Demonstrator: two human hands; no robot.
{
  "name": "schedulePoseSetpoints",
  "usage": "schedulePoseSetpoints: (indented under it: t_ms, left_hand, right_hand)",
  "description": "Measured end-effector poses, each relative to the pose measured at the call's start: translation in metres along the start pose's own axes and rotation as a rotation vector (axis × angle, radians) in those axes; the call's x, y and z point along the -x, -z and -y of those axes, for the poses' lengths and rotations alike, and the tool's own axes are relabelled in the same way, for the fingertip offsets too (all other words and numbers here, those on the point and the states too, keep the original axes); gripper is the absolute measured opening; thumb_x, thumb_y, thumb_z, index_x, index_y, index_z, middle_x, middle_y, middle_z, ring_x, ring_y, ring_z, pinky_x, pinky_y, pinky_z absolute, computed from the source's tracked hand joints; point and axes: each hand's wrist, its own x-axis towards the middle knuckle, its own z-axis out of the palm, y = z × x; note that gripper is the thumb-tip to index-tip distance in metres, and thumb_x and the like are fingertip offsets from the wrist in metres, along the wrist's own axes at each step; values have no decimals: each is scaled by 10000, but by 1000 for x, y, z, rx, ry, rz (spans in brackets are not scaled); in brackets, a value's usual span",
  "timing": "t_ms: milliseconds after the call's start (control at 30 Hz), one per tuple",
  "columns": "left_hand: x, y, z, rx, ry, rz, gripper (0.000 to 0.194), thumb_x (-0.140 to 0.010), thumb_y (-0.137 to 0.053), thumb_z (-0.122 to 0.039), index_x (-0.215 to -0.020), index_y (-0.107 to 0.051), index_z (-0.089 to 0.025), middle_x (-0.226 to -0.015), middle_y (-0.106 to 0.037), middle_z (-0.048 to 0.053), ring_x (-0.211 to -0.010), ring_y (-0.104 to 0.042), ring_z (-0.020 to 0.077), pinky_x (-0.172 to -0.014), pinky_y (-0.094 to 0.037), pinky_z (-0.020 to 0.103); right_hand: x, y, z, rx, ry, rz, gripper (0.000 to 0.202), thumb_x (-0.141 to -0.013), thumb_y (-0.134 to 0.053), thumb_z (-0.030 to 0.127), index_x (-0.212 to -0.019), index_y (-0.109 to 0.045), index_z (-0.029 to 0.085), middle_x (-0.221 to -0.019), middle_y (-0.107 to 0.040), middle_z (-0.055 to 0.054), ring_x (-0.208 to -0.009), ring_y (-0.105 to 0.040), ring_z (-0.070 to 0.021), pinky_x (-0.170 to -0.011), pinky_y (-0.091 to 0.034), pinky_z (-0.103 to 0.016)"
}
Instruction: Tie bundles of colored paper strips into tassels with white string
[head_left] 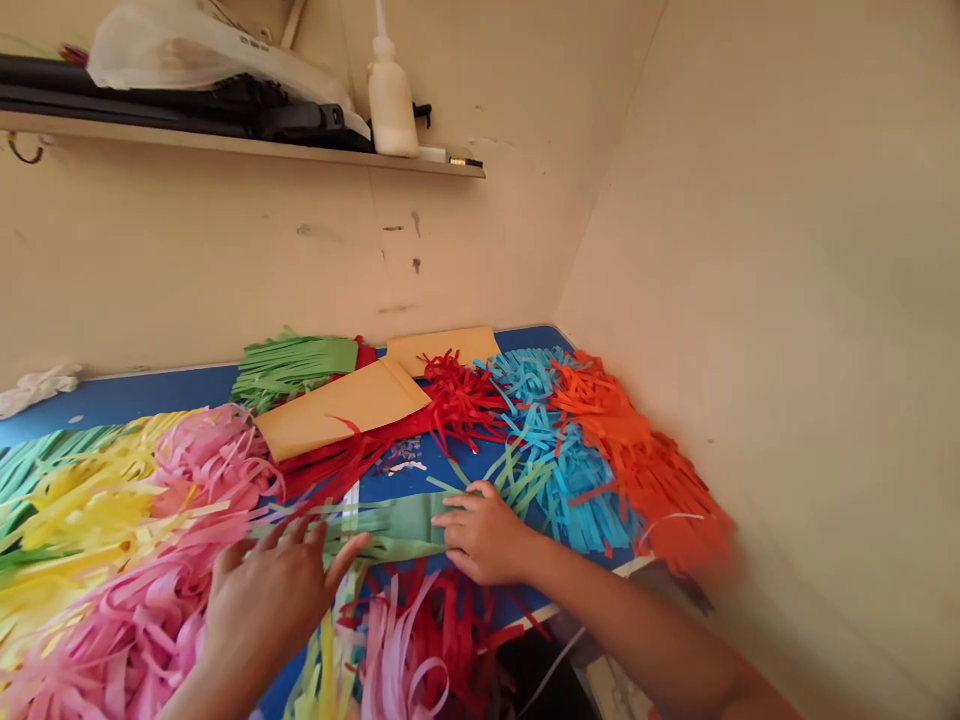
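Observation:
A light green strip of fringed tissue paper (405, 520) lies across the blue table, its cut ends fanning out to both sides. My left hand (274, 585) is spread open over the fringe at its left end, thumb pointing right. On the plain middle band of the strip rests my right hand (484, 535), fingers apart and slightly bent, touching the paper. Beneath the strip, toward me, hang red fringe (469, 620) and pale pink fringe (401, 650). Beside my left hand is a heap of pink fringed paper (135, 620).
Yellow fringe (82, 500) lies left; blue fringe (577, 480) and orange fringe (645, 450) lie right by the wall. Behind are red fringe (465, 395), green fringe (300, 360) and tan card pieces (345, 405). A shelf (225, 140) above holds a white bottle (391, 105).

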Motion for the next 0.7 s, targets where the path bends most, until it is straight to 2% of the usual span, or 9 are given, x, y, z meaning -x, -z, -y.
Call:
schedulePoseSetpoints:
  t_ms: [67, 100, 200, 267, 333, 467, 533, 600, 700]
  left_hand:
    - [-2, 6, -6, 39, -163, -50, 586, -873, -477, -632, -1223, -653, -196, -1282, -647, 196, -1261, -514, 414, -1056, -283, 636]
    - [-7, 7, -13, 82, -269, -19, 555, -838, -553, -621, -1234, -645, -243, -1267, -667, 148, -1266, -517, 377, -1099, -245, 602]
    - [-29, -2, -31, 237, -466, 216, 349, -765, -696, -511, -1037, -716, -293, -1035, -745, 55, -1117, -608, 294, -1089, -278, 509]
    - [-41, -10, -32, 263, -456, 300, 162, -786, -679, -426, -802, -721, -271, -850, -739, 19, -970, -646, 248, -982, -360, 429]
    - [-47, -16, -24, 261, -416, 314, 196, -819, -626, -380, -689, -679, -243, -751, -714, 8, -857, -652, 219, -850, -398, 365]
    - [-44, -17, -13, 257, -275, 327, 184, -842, -557, -355, -753, -637, -215, -741, -694, 10, -720, -638, 184, -654, -382, 291]
    - [-43, -16, -15, 251, -228, 338, 171, -853, -527, -340, -787, -624, -215, -735, -690, 9, -705, -638, 184, -627, -368, 282]
    - [-46, -16, -18, 241, -206, 350, 192, -866, -502, -343, -774, -614, -218, -708, -684, 14, -709, -644, 195, -634, -365, 286]
    - [-53, -19, -21, 225, -177, 371, 246, -881, -469, -377, -751, -608, -221, -706, -689, 30, -717, -654, 213, -625, -367, 293]
  right_hand:
    - [-1, 3, -2, -32, -12, 28, 153, -915, -559, 290, -918, -687, 209, -1280, -672, -26, -1279, -505, -241, -1043, -225, -512]
    - [-1, 5, -3, -45, -16, 37, 141, -910, -570, 285, -920, -689, 211, -1283, -671, -20, -1280, -506, -237, -1049, -211, -511]
    - [-2, 11, -9, -105, -52, 43, 101, -891, -629, 296, -889, -695, 220, -1247, -691, -2, -1244, -534, -219, -1038, -211, -475]
    - [-3, 14, -16, -162, -127, 34, 112, -892, -660, 322, -863, -701, 223, -1164, -727, -1, -1142, -591, -197, -981, -257, -420]
    - [-4, 16, -23, -179, -239, 18, 162, -890, -680, 359, -826, -705, 212, -1050, -754, -7, -1012, -623, -183, -899, -289, -375]
    - [-11, 19, -27, -98, -402, 37, 249, -845, -717, 389, -709, -676, 185, -861, -740, -15, -880, -601, -189, -804, -289, -344]
    - [-15, 20, -23, -113, -442, 27, 182, -794, -750, 384, -800, -695, 210, -826, -726, 1, -864, -600, -192, -806, -289, -341]
    - [-18, 18, -18, -158, -503, -3, 239, -775, -759, 415, -926, -703, 239, -816, -719, 14, -848, -608, -187, -820, -293, -339]
    - [-22, 12, -13, -142, -627, -22, 218, -842, -695, 456, -896, -718, 245, -759, -709, 8, -822, -622, -181, -810, -297, -333]
